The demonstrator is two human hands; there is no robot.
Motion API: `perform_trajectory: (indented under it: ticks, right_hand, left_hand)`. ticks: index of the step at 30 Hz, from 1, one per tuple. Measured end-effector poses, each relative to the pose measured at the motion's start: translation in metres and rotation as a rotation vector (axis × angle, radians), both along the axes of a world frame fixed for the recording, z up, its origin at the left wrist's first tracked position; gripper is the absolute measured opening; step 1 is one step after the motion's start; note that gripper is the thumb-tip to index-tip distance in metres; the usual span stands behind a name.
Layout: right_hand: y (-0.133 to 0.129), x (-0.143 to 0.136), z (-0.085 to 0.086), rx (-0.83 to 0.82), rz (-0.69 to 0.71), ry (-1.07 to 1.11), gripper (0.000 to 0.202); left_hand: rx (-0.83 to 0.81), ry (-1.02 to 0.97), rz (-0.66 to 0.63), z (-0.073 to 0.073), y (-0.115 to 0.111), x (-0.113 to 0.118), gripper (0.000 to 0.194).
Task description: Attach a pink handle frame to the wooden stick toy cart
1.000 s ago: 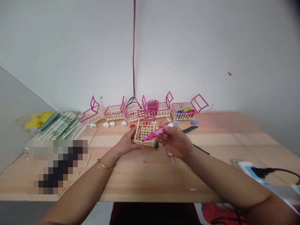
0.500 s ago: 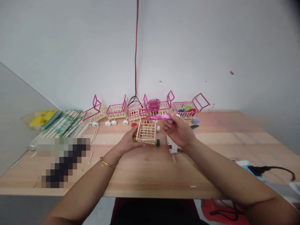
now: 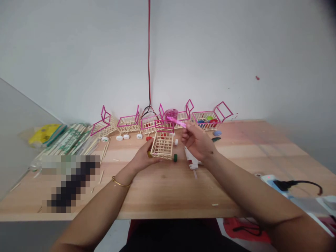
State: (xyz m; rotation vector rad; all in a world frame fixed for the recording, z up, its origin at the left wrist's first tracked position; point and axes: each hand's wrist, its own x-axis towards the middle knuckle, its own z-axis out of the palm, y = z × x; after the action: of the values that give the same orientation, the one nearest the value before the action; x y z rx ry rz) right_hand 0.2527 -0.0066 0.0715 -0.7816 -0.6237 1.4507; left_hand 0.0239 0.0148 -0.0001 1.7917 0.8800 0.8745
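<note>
My left hand [image 3: 143,156] is closed on the left side of a small stick cart [image 3: 162,145], which is tilted with its basket facing me. The cart has bare wooden slats, a pink upper frame and bottle-cap wheels, one of them green. My right hand [image 3: 195,140] pinches a pink brush [image 3: 178,122], its tip pointing left at a clear cup stained pink [image 3: 171,114]. The cup is behind the held cart. Whether the tip touches the cup I cannot tell.
Several pink-edged carts [image 3: 128,123] stand in a row by the wall. A white glue gun [image 3: 192,159] lies below my right hand. Packs of sticks [image 3: 69,140] are at the left, with a yellow bag [image 3: 47,134]. A power strip [image 3: 273,182] sits at the right.
My right hand has swung the brush tip up, off the held cart's pink top edge and towards the cup. The left hand still holds the cart, and the view has shifted slightly.
</note>
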Motion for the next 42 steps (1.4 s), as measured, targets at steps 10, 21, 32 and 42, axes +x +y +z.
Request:
perform_trajectory:
  ticks: [10, 21, 32, 42]
  right_hand:
    - [-0.005, 0.009, 0.000, 0.072, -0.097, -0.018, 0.034]
    - [-0.009, -0.014, -0.023, 0.254, -0.026, -0.232, 0.030]
    - [-0.024, 0.028, 0.010, 0.271, -0.148, -0.289, 0.033]
    - [-0.015, 0.053, 0.024, 0.366, -0.231, -0.287, 0.042]
  left_hand:
    - [-0.074, -0.031, -0.008, -0.007, -0.005, 0.004, 0.083]
    - [-0.058, -0.021, -0.041, -0.001, -0.002, 0.003, 0.086]
    - [-0.020, 0.056, -0.073, 0.001, 0.000, 0.002, 0.091]
    - [0.024, 0.334, 0.178, 0.051, -0.010, -0.041, 0.091]
